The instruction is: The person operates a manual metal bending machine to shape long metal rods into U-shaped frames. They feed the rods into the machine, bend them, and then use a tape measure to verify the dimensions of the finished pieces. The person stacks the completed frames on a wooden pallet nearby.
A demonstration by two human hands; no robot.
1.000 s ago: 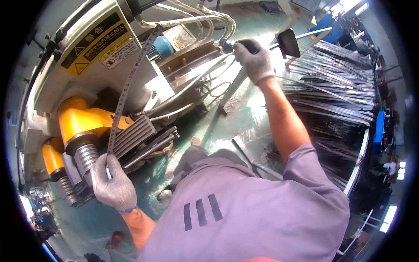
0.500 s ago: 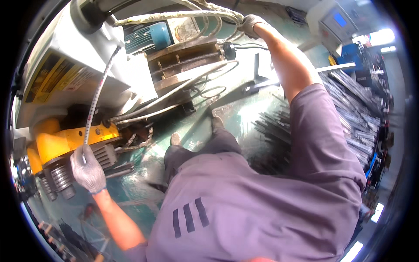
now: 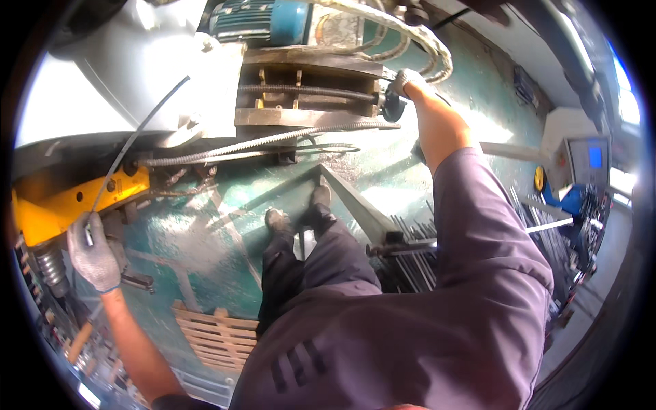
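My left hand, in a grey knit glove, is closed on a long narrow strip, a tape measure. Its blade rises from my fingers past the yellow machine part, and its free end stands in front of the pale machine housing. My right hand, gloved too, reaches far forward with curled fingers. It is at the end of the machine's slide, close by a black handwheel. The fingertips are turned away, so what they grip is hidden.
A blue motor sits above the slide, with wrapped hoses looping beside it. A flexible conduit runs below. Metal bars lie stacked at the right, near a metal stand. A wooden pallet lies at lower left.
The view has shifted, showing more floor and the pallet. My right hand now appears nearer the handwheel. My left hand still holds the tape, whose blade is turned so its markings no longer show.
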